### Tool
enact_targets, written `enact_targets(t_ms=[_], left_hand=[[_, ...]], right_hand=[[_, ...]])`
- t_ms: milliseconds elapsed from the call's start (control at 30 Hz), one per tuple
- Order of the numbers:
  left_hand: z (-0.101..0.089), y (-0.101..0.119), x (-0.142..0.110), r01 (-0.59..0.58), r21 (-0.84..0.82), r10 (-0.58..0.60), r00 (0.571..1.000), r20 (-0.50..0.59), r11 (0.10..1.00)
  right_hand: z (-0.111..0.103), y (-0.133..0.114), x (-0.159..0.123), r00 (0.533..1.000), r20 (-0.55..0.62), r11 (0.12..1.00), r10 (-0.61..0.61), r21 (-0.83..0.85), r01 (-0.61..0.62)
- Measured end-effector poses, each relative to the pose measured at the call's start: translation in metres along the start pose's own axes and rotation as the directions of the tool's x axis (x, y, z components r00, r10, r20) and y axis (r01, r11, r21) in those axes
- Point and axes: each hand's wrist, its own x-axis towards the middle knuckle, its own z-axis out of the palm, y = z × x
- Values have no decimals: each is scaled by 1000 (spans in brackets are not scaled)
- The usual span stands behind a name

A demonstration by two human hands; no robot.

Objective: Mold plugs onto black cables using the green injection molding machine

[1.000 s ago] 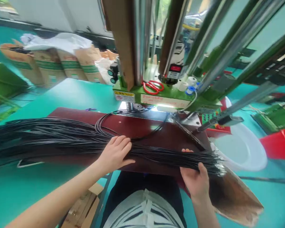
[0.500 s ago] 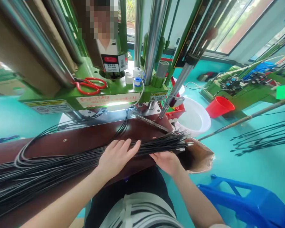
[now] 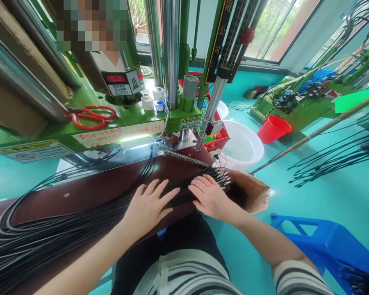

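A thick bundle of black cables [image 3: 89, 223] lies along the dark red bench top [image 3: 107, 180], its silvery ends bunched at the right. My left hand [image 3: 147, 207] rests palm down over the middle of the bundle, fingers spread. Closer to the metal-tipped ends [image 3: 223, 177], my right hand [image 3: 210, 198] lies across the top of the cables, fingers stretched out and thumb apart on the near side. Both palms are hidden. A few separate cables [image 3: 147, 166] run from the bench to the metal plate under the green press [image 3: 129, 123].
Red-handled scissors [image 3: 94, 116] and tape rolls [image 3: 160, 106] sit on the press. A carton [image 3: 255, 190] stands open at the bench's right end. Beyond are a white tub [image 3: 244, 143], a red bucket [image 3: 273, 129] and a blue stool [image 3: 329, 237]. Someone is behind the press.
My right hand has moved from under the cable ends to on top of them. My left hand's fingers have spread wider. The bundle's right end has drawn back leftward, and the view has shifted right.
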Motion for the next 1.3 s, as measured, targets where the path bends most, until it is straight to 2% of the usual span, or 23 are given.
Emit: enact_targets(t_ms=[100,233,367,433,500,567,667,733,833,967,1033,1300], left_hand=[[1,3,2,99,44,-99,995,-21,994],[0,6,2,147,71,-146,989,-27,987],[0,7,2,157,72,-156,988,-14,985],[0,7,3,172,82,-171,985,-13,982],[1,7,4,185,85,-185,983,-14,979],[1,6,4,174,71,-173,985,-17,982],[2,2,1,50,24,-50,999,-18,998],[2,0,0,-28,4,29,999,-16,1000],[3,-1,1,6,6,-6,1000,-13,1000],[4,-1,9,136,-2,-136,990,-38,991],[4,-2,10,164,-19,-165,985,-55,986],[5,-6,1,49,-92,-57,995,-83,995]], right_hand=[[4,8,7,996,58,969,61,-243,-46],[-8,13,3,978,97,872,186,-476,-119],[-21,20,1,922,123,776,367,-587,-231],[-25,24,-1,904,124,757,408,-599,-260],[-26,25,-6,918,60,750,391,-598,-281],[-21,22,-11,950,-1,802,311,-537,-263],[-2,16,-15,993,-4,942,120,-314,-115],[14,16,-12,998,-14,976,65,-209,-67],[27,26,1,995,-40,980,94,-171,-99],[27,42,18,998,-23,983,58,-175,-61],[26,45,19,999,-21,982,35,-184,-38],[20,39,0,998,-38,992,-41,-121,36]])
